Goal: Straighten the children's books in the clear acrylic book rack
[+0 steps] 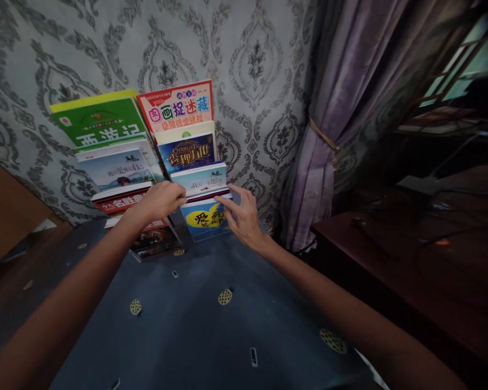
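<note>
Two columns of upright books stand tiered against the wall. In the right column, a thin dark-edged book [206, 194] sits between a pale blue book [205, 179] and the blue book with a yellow heart [205, 219]. My left hand [165, 199] has its curled fingers pinched at the dark-edged book's left end. At its right end, my right hand [244, 216] grips with thumb and forefinger, the other fingers loosely bent. The book's cover is mostly hidden. Behind are the dark blue book [189, 153] and a red-bordered book [179, 105].
The left column holds a green book [101, 122], a landscape-cover book [120, 168] and a dark book [156, 241], partly behind my left forearm. A blue pineapple-print cloth [187, 314] covers the table. Right are a tied purple curtain [329, 124] and dark red furniture [390, 260].
</note>
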Demonstrator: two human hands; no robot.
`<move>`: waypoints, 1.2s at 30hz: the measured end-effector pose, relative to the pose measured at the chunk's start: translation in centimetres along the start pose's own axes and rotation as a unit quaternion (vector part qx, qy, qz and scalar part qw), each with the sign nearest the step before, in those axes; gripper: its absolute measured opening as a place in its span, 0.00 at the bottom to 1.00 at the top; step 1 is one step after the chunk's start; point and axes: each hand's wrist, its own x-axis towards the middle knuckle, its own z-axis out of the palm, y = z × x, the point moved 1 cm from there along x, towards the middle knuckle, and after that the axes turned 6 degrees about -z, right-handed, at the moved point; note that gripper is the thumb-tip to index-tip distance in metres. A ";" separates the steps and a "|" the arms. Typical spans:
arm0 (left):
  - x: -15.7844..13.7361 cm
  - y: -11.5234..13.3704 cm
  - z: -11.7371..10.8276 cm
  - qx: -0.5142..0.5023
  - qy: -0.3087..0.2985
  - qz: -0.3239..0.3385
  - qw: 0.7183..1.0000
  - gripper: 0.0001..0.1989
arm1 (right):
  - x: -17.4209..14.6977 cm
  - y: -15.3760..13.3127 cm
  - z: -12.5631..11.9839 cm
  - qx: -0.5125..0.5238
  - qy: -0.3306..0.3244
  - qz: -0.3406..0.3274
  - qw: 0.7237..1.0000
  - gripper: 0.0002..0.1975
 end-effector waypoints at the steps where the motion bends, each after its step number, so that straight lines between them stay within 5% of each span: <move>1: 0.1 0.1 0.0 0.004 0.004 -0.002 1.000 0.13 | 0.1 -0.1 -0.1 0.003 -0.004 0.002 1.000 0.21; 10: 0.2 1.9 -0.1 0.088 0.042 0.003 0.995 0.11 | 0.8 -0.3 -0.2 0.037 -0.012 0.004 0.999 0.17; 19: -1.0 0.7 -6.2 0.004 0.142 -0.011 0.990 0.12 | 1.3 -0.4 -0.2 0.031 -0.021 -0.012 0.999 0.13; 23: -0.9 0.9 -5.1 -0.078 0.122 0.017 0.989 0.11 | 1.3 -0.8 -0.1 0.040 -0.030 -0.011 0.999 0.12; 28: -0.8 0.6 -4.1 -0.050 0.117 0.012 0.992 0.07 | 1.3 -0.9 -0.5 0.040 -0.054 -0.027 0.997 0.15; 36: -4.3 -1.6 -12.3 -0.095 0.253 -0.017 0.963 0.06 | 4.1 -1.0 -0.6 -0.018 -0.143 -0.059 0.988 0.20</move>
